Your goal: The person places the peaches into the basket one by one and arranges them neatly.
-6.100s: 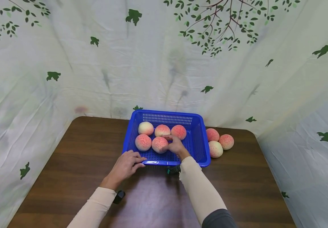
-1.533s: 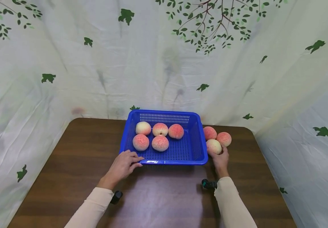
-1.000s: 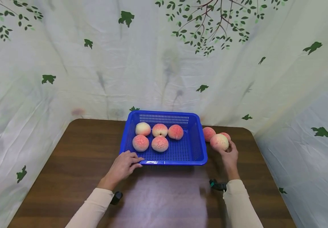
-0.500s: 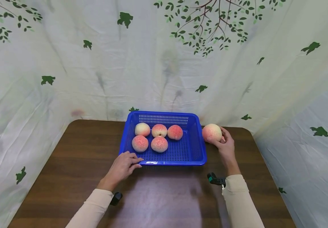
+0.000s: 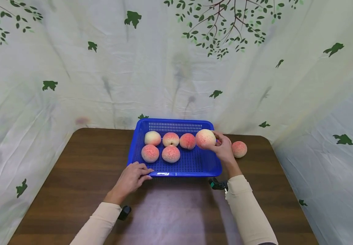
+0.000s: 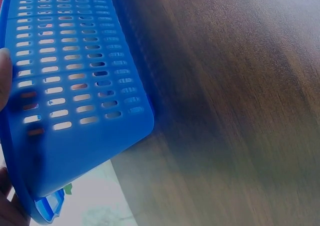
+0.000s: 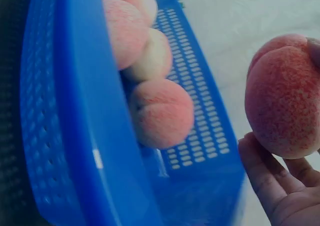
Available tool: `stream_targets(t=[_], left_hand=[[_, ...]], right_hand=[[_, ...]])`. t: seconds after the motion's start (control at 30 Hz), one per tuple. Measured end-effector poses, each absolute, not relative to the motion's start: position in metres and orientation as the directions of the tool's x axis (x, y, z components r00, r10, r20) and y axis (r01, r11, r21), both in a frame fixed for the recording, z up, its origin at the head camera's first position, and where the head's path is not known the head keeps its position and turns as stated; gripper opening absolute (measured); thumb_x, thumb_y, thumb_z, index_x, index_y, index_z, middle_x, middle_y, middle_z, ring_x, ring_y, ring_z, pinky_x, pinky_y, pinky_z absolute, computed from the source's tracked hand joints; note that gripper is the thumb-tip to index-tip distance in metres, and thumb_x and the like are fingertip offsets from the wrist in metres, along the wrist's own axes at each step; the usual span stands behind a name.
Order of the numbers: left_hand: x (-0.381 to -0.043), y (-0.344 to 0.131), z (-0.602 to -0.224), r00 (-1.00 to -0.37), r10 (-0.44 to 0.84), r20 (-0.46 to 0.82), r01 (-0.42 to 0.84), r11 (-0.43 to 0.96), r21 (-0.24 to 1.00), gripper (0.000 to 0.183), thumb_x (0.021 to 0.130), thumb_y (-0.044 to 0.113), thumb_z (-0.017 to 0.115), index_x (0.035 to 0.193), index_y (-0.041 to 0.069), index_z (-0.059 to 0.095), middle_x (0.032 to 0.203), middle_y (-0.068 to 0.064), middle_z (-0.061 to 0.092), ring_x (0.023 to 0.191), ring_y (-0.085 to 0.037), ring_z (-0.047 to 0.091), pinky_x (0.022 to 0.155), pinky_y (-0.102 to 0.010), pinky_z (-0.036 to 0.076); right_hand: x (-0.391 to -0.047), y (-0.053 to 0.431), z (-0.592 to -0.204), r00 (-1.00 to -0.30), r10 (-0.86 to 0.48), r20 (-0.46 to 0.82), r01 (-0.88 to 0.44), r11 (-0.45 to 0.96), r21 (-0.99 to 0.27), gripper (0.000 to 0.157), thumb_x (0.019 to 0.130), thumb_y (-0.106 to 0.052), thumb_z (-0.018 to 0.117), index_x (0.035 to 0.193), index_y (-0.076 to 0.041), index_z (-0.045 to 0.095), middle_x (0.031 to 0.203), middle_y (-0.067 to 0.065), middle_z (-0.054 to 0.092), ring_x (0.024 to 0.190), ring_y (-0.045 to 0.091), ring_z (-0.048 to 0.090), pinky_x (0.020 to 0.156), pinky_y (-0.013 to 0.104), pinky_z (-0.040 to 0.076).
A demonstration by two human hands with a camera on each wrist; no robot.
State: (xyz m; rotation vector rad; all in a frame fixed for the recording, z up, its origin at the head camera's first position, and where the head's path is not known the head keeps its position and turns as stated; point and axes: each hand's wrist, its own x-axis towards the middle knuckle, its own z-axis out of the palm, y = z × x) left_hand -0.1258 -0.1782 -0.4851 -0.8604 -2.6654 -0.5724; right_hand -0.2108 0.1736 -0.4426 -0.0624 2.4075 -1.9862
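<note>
My right hand [image 5: 224,148] holds a pale yellow-and-pink peach [image 5: 205,139] over the right end of the blue plastic basket [image 5: 176,174]. In the right wrist view, this peach [image 7: 285,98] sits above the fingers, higher than the basket wall. Several peaches lie in the basket: a back row that ends with a redder peach [image 5: 187,141], and a front row with a speckled peach [image 5: 171,154]. At the basket's front left corner, my left hand [image 5: 133,176] grips the rim; in the left wrist view its thumb [image 6: 4,78] lies against the perforated wall.
Right of the basket, a pink peach [image 5: 239,149] rests on the brown wooden table [image 5: 87,177]. Another peach there is mostly hidden behind my right hand. A pale curtain [image 5: 115,85] with printed leaves hangs behind the table and down both sides.
My right hand picked up the pale peach from the group on the table, lifted it and carried it left over the basket. The left hand stays on the rim.
</note>
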Motion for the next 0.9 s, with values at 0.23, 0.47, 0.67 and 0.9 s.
stream_targets(t=[0.23, 0.47, 0.67, 0.9], left_hand=[[-0.126, -0.179, -0.483, -0.796, 0.492, 0.353, 0.591, 0.757, 0.279, 0.027, 0.078, 0.023, 0.078, 0.102, 0.011, 0.078, 0.082, 0.005, 0.064, 0.071, -0.014, 0.048, 0.065, -0.028, 0.04], [-0.124, -0.177, -0.482, -0.809, 0.479, 0.34, 0.575, 0.764, 0.293, 0.027, 0.078, 0.022, 0.079, 0.101, 0.01, 0.078, 0.081, 0.005, 0.064, 0.071, -0.013, 0.048, 0.065, -0.028, 0.04], [-0.124, -0.178, -0.482, -0.818, 0.469, 0.333, 0.563, 0.769, 0.302, 0.026, 0.078, 0.022, 0.079, 0.102, 0.011, 0.077, 0.082, 0.005, 0.064, 0.072, -0.013, 0.047, 0.065, -0.028, 0.04], [-0.125, -0.179, -0.485, -0.802, 0.477, 0.36, 0.584, 0.755, 0.298, 0.026, 0.077, 0.022, 0.08, 0.101, 0.011, 0.078, 0.081, 0.006, 0.064, 0.072, -0.013, 0.048, 0.065, -0.029, 0.04]], right_hand=[[-0.218, 0.152, -0.449, -0.99, -0.122, -0.076, 0.045, 0.243, -0.969, 0.069, 0.078, -0.007, 0.079, 0.14, -0.007, 0.048, 0.136, 0.016, 0.049, 0.11, 0.035, 0.055, 0.093, 0.044, 0.044], [-0.229, 0.138, -0.466, -0.989, -0.13, -0.077, 0.035, 0.297, -0.954, 0.066, 0.074, -0.008, 0.082, 0.134, -0.006, 0.054, 0.126, 0.016, 0.057, 0.1, 0.03, 0.059, 0.084, 0.038, 0.048], [-0.232, 0.133, -0.475, -0.982, -0.14, -0.125, 0.069, 0.35, -0.934, 0.065, 0.072, -0.007, 0.082, 0.132, -0.005, 0.055, 0.126, 0.016, 0.058, 0.103, 0.031, 0.055, 0.085, 0.041, 0.047], [-0.233, 0.129, -0.488, -0.976, -0.131, -0.172, 0.102, 0.42, -0.902, 0.069, 0.066, -0.002, 0.084, 0.13, -0.004, 0.056, 0.126, 0.017, 0.058, 0.109, 0.034, 0.054, 0.094, 0.047, 0.044]])
